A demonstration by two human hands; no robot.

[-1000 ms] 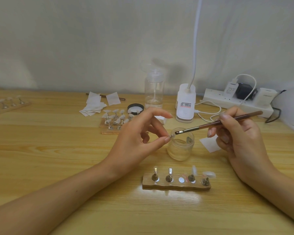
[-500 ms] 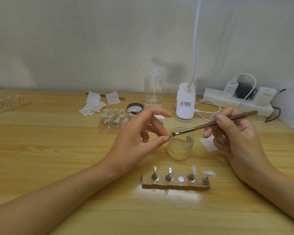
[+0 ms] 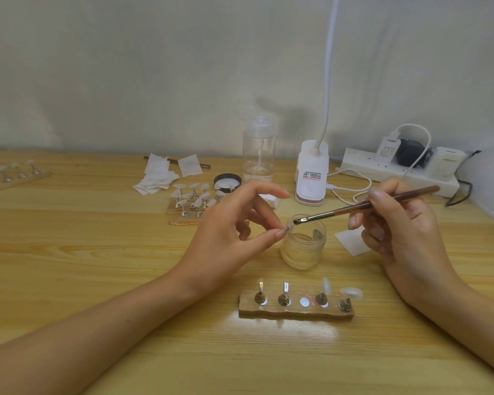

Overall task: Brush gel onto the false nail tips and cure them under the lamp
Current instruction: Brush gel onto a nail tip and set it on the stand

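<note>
Pinching one false nail tip (image 3: 288, 228) between left hand (image 3: 231, 238) fingers (image 3: 275, 233) over the gel jar (image 3: 303, 250) mid-desk, gripping the brush (image 3: 354, 208) in the curled right hand (image 3: 402, 226), having just drawn its bristles slightly rightward, seemingly mid-coat, curing undone.

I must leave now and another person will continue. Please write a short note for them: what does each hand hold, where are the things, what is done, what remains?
Left hand: pinches one nail tip just above the open gel jar.
Right hand: holds the brush, bristles almost at that tip.
Wooden stand in front: four pegs, middle slot empty; the two right pegs carry tips. The lamp stands behind the jar.
Done: I cannot tell which tips already have gel.
Left: brush this tip, probably return it to the empty slot, then cure under the lamp.
</note>
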